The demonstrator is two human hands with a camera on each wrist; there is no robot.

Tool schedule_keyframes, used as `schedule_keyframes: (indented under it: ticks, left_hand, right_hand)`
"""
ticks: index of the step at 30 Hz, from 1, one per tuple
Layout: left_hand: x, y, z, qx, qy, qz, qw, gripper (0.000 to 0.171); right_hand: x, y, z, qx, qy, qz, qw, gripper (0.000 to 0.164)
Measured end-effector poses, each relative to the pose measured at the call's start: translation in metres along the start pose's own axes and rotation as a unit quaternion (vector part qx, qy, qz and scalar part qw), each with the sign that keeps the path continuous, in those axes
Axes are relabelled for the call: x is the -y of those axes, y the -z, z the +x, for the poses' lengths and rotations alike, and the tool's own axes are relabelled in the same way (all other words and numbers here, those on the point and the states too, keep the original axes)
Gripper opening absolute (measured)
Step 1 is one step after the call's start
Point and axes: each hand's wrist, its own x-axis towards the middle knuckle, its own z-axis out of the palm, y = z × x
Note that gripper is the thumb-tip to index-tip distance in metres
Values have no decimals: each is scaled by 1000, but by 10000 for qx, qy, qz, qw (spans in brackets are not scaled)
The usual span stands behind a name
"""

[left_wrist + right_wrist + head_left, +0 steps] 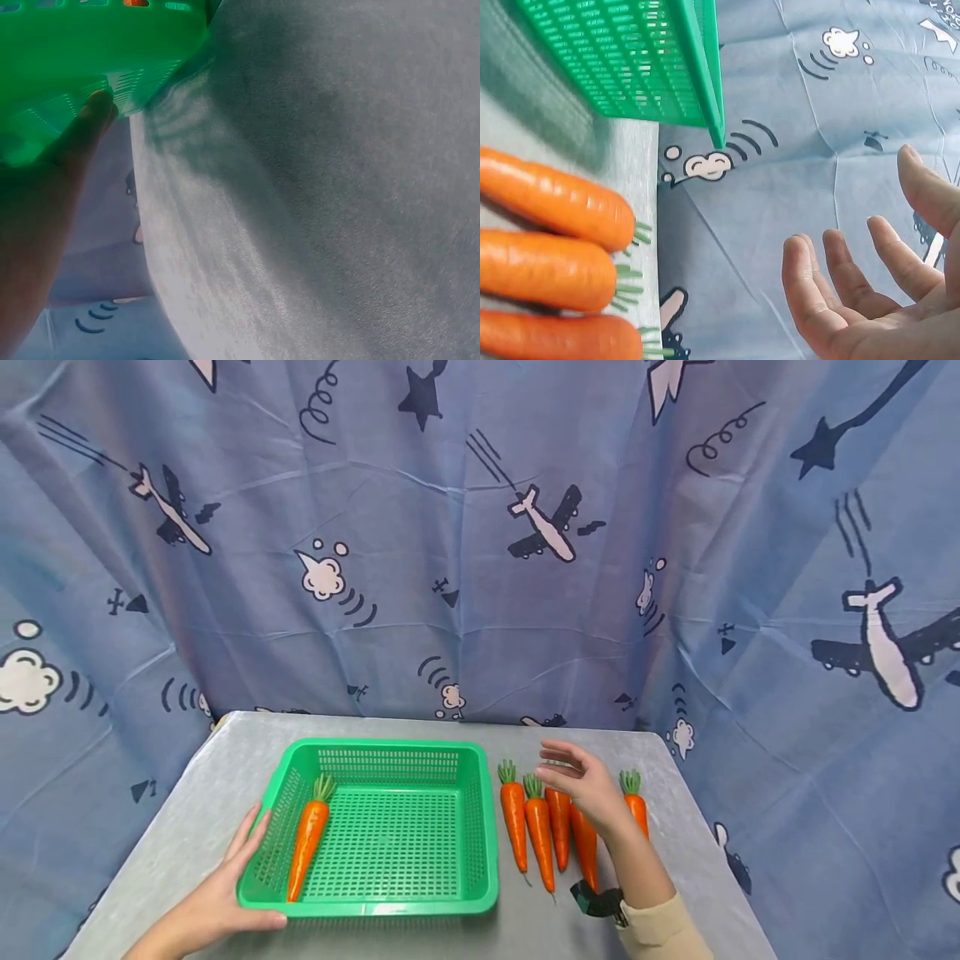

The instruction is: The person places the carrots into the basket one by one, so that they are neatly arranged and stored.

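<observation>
"At eight o'clock on the basket [420,909], what's the left hand [221,893] doing?"
"Just touching, fingers straight. One carrot [309,843] lies inside, at nine."
"And the right hand [588,789]?"
"Loose, holding nothing, near the other carrots [538,827] at three o'clock."

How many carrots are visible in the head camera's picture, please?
6. One carrot lies inside the green basket; five carrots lie on the table to its right, the rightmost carrot partly behind the right forearm. The right hand or forearm may hide more.

Carrots [537,827] are orange, basket [367,909] green, wristband [602,904] apparently black.
</observation>
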Motion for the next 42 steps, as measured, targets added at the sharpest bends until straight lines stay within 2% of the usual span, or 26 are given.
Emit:
schedule_keyframes:
  ticks: [7, 13, 18, 22, 29, 35, 40, 42]
  left_hand:
    - [0, -1, 3, 62, 27, 29, 10000, 130]
    - [2, -2, 4, 38, 16, 24, 10000, 130]
    - [2, -2, 2, -19, -49, -205, 9998, 131]
    - [2, -1, 2, -71, -76, -152, 9998, 131]
    - [1, -1, 1, -25, -64, 30, 10000, 130]
    - [1, 0, 1, 16, -31, -46, 10000, 128]
    - [3, 0, 1, 22, 41, -91, 9999, 129]
    - [3, 0, 2, 33, 94, -111, 9999, 129]
  right_hand:
    - [-8, 21, -13, -231, -188, -223, 9993, 59]
    - [-16, 41, -16, -442, -343, -510, 9971, 59]
    - [-26, 59, -15, -146, -105, -952, 9953, 60]
    - [-36, 73, -20, 62, 49, -1324, 9912, 60]
    - [-49, 91, -31, -78, -184, -1403, 9899, 60]
    - [-55, 104, -35, -192, -314, -1479, 9883, 66]
    - [-66, 113, -35, -322, -369, -1721, 9839, 69]
    - [-72, 118, -33, -360, -550, -1833, 9809, 72]
